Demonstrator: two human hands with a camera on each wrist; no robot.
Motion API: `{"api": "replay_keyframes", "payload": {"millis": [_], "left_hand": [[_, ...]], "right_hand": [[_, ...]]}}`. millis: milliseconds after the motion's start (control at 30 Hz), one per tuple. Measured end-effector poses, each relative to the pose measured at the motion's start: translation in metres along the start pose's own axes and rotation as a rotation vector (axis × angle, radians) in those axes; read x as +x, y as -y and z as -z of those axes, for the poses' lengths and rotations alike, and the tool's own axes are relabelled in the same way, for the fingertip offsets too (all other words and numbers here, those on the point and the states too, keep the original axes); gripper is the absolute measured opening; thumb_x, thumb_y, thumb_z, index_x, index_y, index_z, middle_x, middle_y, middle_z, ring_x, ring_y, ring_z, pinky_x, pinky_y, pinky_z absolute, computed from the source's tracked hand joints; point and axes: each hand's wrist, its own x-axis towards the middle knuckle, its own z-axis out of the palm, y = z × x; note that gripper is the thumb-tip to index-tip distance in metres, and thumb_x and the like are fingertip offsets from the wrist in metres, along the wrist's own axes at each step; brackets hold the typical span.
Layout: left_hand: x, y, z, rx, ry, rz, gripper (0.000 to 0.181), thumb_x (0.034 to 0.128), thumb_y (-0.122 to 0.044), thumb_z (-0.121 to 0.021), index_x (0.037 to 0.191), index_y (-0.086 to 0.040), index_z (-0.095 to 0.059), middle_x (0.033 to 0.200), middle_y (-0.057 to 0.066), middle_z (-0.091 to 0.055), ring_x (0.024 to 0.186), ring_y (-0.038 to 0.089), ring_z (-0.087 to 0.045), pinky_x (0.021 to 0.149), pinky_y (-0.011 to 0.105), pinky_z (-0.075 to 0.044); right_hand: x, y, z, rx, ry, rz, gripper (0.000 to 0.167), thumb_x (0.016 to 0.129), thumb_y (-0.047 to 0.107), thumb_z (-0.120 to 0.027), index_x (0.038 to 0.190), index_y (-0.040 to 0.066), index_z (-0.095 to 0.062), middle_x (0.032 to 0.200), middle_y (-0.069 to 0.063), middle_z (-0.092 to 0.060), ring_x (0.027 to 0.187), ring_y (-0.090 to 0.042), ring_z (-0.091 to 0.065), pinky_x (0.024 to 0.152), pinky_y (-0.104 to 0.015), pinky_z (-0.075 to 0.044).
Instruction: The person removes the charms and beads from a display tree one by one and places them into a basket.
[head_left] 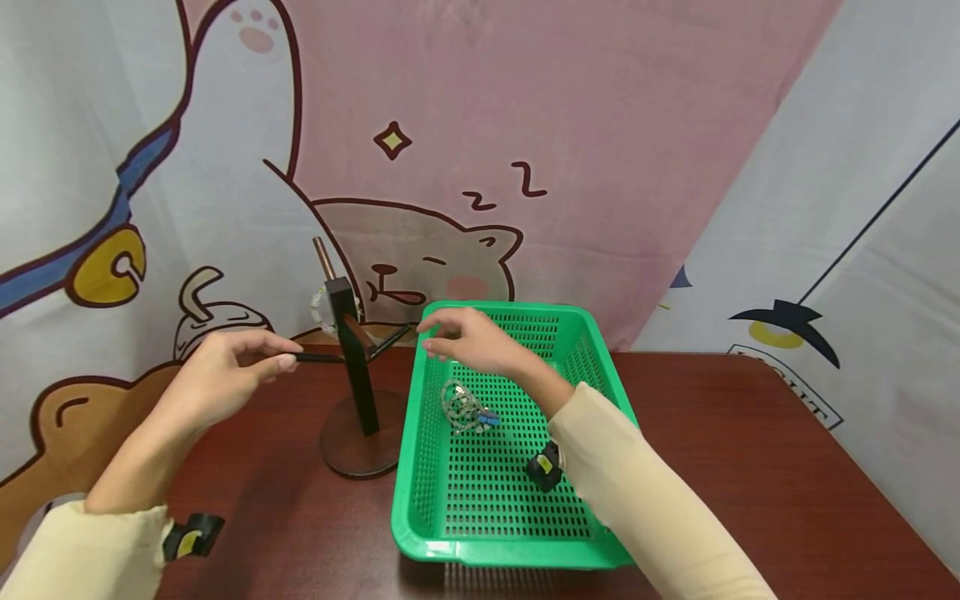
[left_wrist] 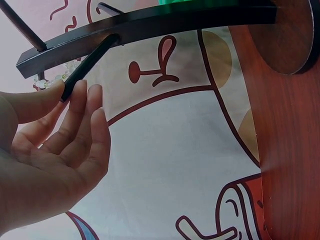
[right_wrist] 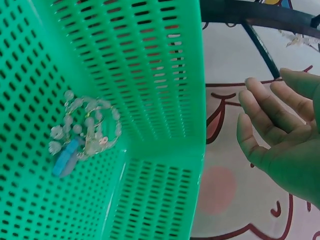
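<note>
A dark wooden jewelry stand (head_left: 363,392) with a round base and several pegs stands left of the green basket. My left hand (head_left: 217,379) pinches the end of its left peg (left_wrist: 90,67) between thumb and fingers. By the tip of the right peg (head_left: 392,340), my right hand (head_left: 476,342) hovers over the basket's left rim with fingers loosely bent and nothing held. The right wrist view shows its thumb near that peg; contact cannot be told. A clear beaded bracelet (head_left: 318,308) hangs at the back of the stand, partly hidden by the post.
The green perforated basket (head_left: 405,500) sits on the reddish-brown table (head_left: 697,433). Inside it lie clear beaded bracelets (head_left: 456,404) and small blue pieces (head_left: 487,418). A cartoon-printed cloth (head_left: 600,167) hangs behind the table.
</note>
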Motion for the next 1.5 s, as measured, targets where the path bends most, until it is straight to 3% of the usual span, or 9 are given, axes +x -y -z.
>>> {"api": "replay_keyframes", "payload": {"millis": [200, 533, 867, 1200, 1500], "left_hand": [[0.0, 0.0, 0.0, 0.003, 0.0, 0.0, 0.019, 0.0891, -0.013, -0.06, 0.102, 0.0, -0.066, 0.087, 0.01, -0.066, 0.073, 0.015, -0.056, 0.06, 0.025, -0.046], [0.002, 0.0, 0.0, 0.009, -0.006, -0.013, 0.019, 0.089, -0.013, -0.06, 0.102, 0.0, -0.067, 0.086, 0.008, -0.066, 0.072, 0.013, -0.056, 0.059, 0.024, -0.046], [0.004, -0.001, 0.002, 0.037, -0.006, 0.023, 0.022, 0.0898, -0.019, -0.06, 0.103, -0.003, -0.068, 0.089, 0.009, -0.067, 0.077, 0.017, -0.057, 0.062, 0.029, -0.046], [0.016, 0.004, 0.005, 0.064, 0.013, 0.048, 0.026, 0.0917, -0.019, -0.057, 0.108, -0.001, -0.066, 0.086, 0.008, -0.067, 0.076, 0.02, -0.054, 0.062, 0.032, -0.044], [0.028, 0.007, 0.004, 0.064, 0.014, 0.058, 0.029, 0.0925, -0.02, -0.055, 0.113, -0.002, -0.064, 0.089, 0.012, -0.067, 0.079, 0.021, -0.058, 0.064, 0.032, -0.046]], "right_hand": [[0.005, 0.009, -0.004, -0.039, -0.012, -0.001, 0.031, 0.093, 0.015, -0.055, 0.122, 0.006, -0.054, 0.097, -0.016, -0.065, 0.087, -0.03, -0.059, 0.066, -0.029, -0.046], [0.008, 0.013, -0.006, -0.034, -0.024, -0.014, 0.029, 0.093, 0.012, -0.053, 0.122, 0.007, -0.054, 0.092, -0.007, -0.065, 0.087, -0.03, -0.06, 0.066, -0.03, -0.047], [0.007, 0.012, -0.005, -0.014, -0.018, -0.014, 0.028, 0.094, 0.008, -0.05, 0.121, 0.003, -0.053, 0.095, -0.013, -0.065, 0.087, -0.032, -0.06, 0.069, -0.028, -0.048], [0.003, 0.012, -0.005, -0.048, -0.033, 0.041, 0.013, 0.093, 0.011, -0.054, 0.102, 0.004, -0.06, 0.087, -0.015, -0.066, 0.082, -0.031, -0.059, 0.063, -0.026, -0.044], [-0.003, 0.013, -0.008, -0.051, -0.018, 0.096, 0.01, 0.091, 0.009, -0.057, 0.094, 0.001, -0.062, 0.083, -0.016, -0.066, 0.08, -0.031, -0.061, 0.064, -0.025, -0.045]]}}
